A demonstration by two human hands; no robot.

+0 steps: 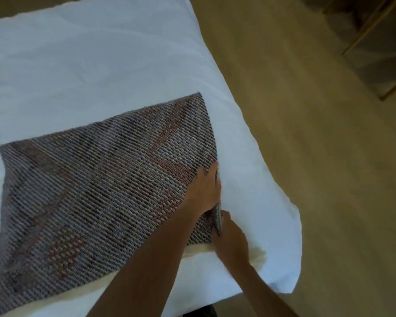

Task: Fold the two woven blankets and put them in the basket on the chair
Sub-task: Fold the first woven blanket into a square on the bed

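Along the right edge of the woven blanket (96,186), spread flat leftward across the bed (78,65): gripped by left hand (205,187) farther up, pinched by right hand (232,239) nearer the corner.

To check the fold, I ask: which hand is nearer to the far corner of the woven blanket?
Left. The left hand grips the edge of the woven blanket partway toward its far corner; the right hand grips the same edge lower, by the near corner.
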